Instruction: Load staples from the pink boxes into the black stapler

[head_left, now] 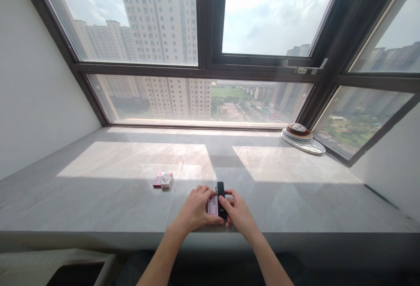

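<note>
Near the front edge of the sill, my right hand [239, 211] grips a black stapler [221, 203], its thumb lying on top. Close against the stapler's left side is a small white and red box or card [212, 206]; I cannot tell its thickness. My left hand [197, 207] curls around that piece, fingers at its far end and thumb at its near end, close to the stapler. Part of the piece is hidden by the left fingers. Further back and left, two small red and white boxes [163, 180] lie together, touching.
A grey window sill [108, 207] spreads in front of me, with sunlit patches. Stacked round plates or lids [300, 137] sit at its back right corner. Dark-framed windows [206, 71] rise behind it. Below the sill at left is a pale-edged object [108, 262].
</note>
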`<action>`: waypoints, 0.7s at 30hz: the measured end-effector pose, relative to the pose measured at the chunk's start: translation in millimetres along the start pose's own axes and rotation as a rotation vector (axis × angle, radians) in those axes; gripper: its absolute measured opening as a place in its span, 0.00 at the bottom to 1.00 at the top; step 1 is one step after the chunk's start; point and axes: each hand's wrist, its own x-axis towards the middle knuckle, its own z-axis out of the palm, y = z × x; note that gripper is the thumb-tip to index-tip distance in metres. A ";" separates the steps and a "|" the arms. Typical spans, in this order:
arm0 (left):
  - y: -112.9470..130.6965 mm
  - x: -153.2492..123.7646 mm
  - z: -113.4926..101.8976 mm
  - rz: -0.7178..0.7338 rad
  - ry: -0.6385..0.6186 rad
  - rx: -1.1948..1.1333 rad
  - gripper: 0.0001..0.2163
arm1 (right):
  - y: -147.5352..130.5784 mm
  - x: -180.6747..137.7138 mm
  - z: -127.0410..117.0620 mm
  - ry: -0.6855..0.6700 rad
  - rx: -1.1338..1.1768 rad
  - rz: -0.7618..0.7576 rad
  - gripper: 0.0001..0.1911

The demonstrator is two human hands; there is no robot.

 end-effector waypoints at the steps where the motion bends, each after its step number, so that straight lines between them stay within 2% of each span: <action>1: 0.1 -1.3 3.0 0.008 -0.002 0.007 0.31 | 0.6 0.1 0.1 0.005 0.001 -0.003 0.31; 4: -1.6 -8.3 0.9 0.014 0.002 0.009 0.37 | 1.6 0.0 0.4 0.012 -0.005 -0.003 0.31; 6: -9.6 -13.0 -14.7 0.017 0.036 0.008 0.40 | 1.1 -0.3 0.4 0.010 -0.002 0.008 0.32; 8: -28.5 -16.4 -41.5 -0.027 0.128 0.035 0.31 | 0.0 -0.8 0.3 0.008 0.010 0.020 0.32; 9: -42.4 -17.7 -57.1 -0.088 0.202 0.066 0.23 | -0.7 -1.1 0.2 0.006 0.019 0.025 0.32; 10: -58.8 -19.2 -72.7 -0.177 0.274 0.097 0.21 | -1.5 -1.4 0.1 0.005 0.026 0.028 0.32; 11: -76.7 -21.1 -87.0 -0.285 0.336 0.135 0.23 | -2.4 -1.7 0.1 0.001 0.032 0.029 0.32; 12: -95.1 -23.8 -98.9 -0.401 0.348 0.188 0.24 | -3.4 -2.0 0.2 -0.002 0.036 0.029 0.32; 13: -112.8 -27.9 -107.7 -0.498 0.307 0.245 0.23 | -4.5 -2.4 0.3 -0.003 0.040 0.029 0.32; 14: -128.8 -33.5 -113.2 -0.539 0.289 0.252 0.21 | -5.8 -2.9 0.4 -0.002 0.043 0.030 0.32; 17: -160.6 -59.7 -111.8 -0.591 0.239 0.295 0.20 | -10.1 -4.7 1.3 0.008 0.041 0.046 0.33; 19: -166.5 -81.7 -103.3 -0.563 0.215 0.327 0.23 | -12.5 -5.9 1.9 0.017 0.030 0.063 0.33; 21: -161.2 -101.5 -95.5 -0.529 0.214 0.327 0.24 | -13.7 -6.4 2.1 0.019 0.020 0.075 0.32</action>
